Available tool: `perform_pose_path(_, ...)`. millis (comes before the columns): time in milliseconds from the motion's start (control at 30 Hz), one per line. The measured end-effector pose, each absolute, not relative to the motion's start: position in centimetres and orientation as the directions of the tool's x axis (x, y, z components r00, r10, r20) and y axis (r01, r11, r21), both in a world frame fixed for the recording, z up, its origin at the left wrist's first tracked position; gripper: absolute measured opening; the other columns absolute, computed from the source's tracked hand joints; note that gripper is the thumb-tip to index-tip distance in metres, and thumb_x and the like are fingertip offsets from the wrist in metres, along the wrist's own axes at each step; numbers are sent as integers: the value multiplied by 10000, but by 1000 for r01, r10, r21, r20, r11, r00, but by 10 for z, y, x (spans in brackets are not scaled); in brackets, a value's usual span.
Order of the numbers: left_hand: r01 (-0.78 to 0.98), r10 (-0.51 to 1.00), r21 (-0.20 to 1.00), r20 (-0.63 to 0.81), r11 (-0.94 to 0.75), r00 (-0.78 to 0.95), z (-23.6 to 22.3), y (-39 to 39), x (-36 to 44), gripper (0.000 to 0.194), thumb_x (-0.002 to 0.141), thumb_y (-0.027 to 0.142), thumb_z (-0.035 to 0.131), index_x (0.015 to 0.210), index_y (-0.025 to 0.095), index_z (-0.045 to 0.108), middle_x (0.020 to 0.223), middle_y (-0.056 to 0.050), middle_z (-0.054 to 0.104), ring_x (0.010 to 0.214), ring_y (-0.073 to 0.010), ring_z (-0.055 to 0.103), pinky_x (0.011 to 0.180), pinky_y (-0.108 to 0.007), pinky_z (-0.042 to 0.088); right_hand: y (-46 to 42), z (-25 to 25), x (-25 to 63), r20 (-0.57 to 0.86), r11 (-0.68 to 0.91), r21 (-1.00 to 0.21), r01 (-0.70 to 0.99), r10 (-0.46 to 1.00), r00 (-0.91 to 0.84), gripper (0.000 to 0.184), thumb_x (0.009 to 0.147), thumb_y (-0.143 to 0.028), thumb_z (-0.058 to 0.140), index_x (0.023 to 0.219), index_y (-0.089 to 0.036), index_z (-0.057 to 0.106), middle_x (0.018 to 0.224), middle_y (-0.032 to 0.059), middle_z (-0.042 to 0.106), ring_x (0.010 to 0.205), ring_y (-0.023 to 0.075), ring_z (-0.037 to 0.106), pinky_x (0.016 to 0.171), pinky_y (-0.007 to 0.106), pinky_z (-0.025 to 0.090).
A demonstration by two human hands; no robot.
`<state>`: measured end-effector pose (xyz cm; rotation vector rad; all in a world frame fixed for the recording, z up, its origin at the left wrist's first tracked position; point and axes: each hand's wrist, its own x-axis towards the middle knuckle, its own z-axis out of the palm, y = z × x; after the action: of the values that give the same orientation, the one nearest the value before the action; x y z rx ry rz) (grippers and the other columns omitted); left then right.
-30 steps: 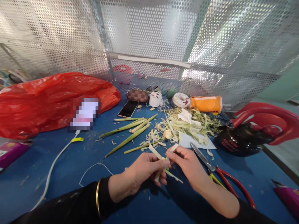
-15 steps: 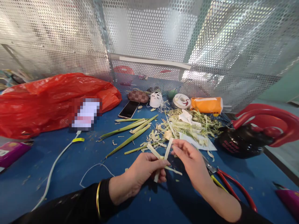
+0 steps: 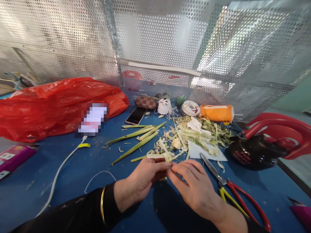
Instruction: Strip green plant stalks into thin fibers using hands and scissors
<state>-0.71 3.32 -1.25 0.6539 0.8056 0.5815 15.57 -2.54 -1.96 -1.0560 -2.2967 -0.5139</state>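
Both hands meet low in the middle over the blue table [image 3: 73,174]. My left hand [image 3: 143,179] is closed, pinching pale leaf strips [image 3: 162,154] that stick out above its fingertips. My right hand [image 3: 194,187] is closed too, its fingertips pressed on the same strips right beside the left thumb. Just beyond the hands lie several long green leaf stalks [image 3: 136,137] and a heap of cut scraps [image 3: 199,134] on a white sheet. Red-handled scissors [image 3: 233,189] lie to the right of my right hand.
A red plastic bag [image 3: 48,102] fills the left back. A phone [image 3: 136,115], a checkered pouch [image 3: 146,102], a tape roll [image 3: 190,107] and an orange packet [image 3: 216,113] sit along the perforated metal wall. A black and red object [image 3: 262,145] stands right; a white cable [image 3: 63,165] runs left.
My right hand has dropped from holding a strip upright to meeting the left fingertips. The strips now lie folded flatter across the left hand's fingers. The view shifted slightly.
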Motion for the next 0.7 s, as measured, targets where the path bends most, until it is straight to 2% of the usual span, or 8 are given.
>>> perform_pose_path(167, -228, 701, 730, -446, 645, 556, -5, 30, -4, 199, 576, 197, 819, 691, 110, 682, 695, -22, 665, 684, -123, 618, 688, -228, 475, -27, -18, 158, 644, 672, 88, 736, 525, -557, 268, 928, -70, 437, 964, -156, 688, 890, 57, 735, 837, 163, 669, 908, 361, 420)
perform_pose_path(333, -254, 747, 753, -430, 606, 507, -3, 30, -4, 191, 604, 195, 804, 677, 116, 646, 701, -28, 684, 683, -131, 630, 699, -245, 493, -30, -13, 157, 661, 711, 32, 702, 512, -549, 332, 959, -84, 356, 960, -150, 681, 862, 61, 732, 846, 159, 673, 898, 342, 438)
perform_pose_path(533, -326, 779, 732, -435, 598, 452, -10, 31, -6, 250, 630, 204, 804, 825, 138, 662, 755, -40, 728, 744, -145, 672, 758, -260, 514, -31, -10, 152, 619, 766, 70, 640, 469, -629, 347, 941, -69, 344, 902, -114, 686, 809, 86, 715, 810, 189, 652, 849, 361, 483)
perform_pose_path(700, -340, 792, 730, -452, 593, 411, -11, 30, -5, 261, 622, 177, 807, 833, 131, 661, 726, -36, 724, 732, -148, 681, 731, -248, 524, -33, -10, 150, 582, 791, 88, 606, 453, -675, 338, 922, -63, 352, 914, -106, 687, 821, 105, 705, 825, 216, 639, 844, 385, 499)
